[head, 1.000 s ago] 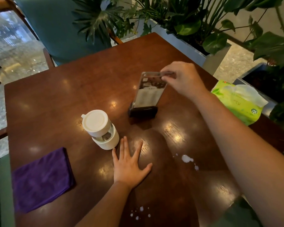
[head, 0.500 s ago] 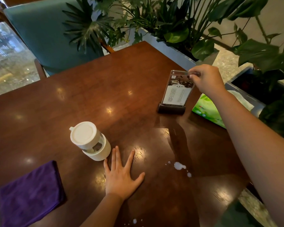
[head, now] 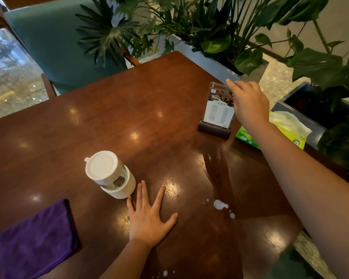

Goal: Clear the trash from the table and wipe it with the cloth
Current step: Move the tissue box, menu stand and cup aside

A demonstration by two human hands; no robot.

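Note:
My left hand (head: 149, 216) lies flat on the dark wooden table (head: 113, 117), fingers spread, holding nothing. A white lidded cup (head: 109, 174) stands just to its left. A folded purple cloth (head: 36, 238) lies at the near left corner. White spilled drops (head: 220, 204) sit to the right of my left hand, and more specks (head: 165, 273) near the front edge. My right hand (head: 248, 103) reaches over the clear menu stand (head: 218, 111) at the right edge, its fingers stretched along the stand's top and not clamped on it.
A green tissue pack (head: 284, 129) lies at the table's right edge behind my right forearm. Grey planters with leafy plants (head: 220, 37) line the far right side. A teal chair (head: 54, 51) stands at the far side.
My right hand carried the menu stand from the table's middle to the right edge beside the tissue pack and has loosened its pinch. My left hand stayed flat on the table.

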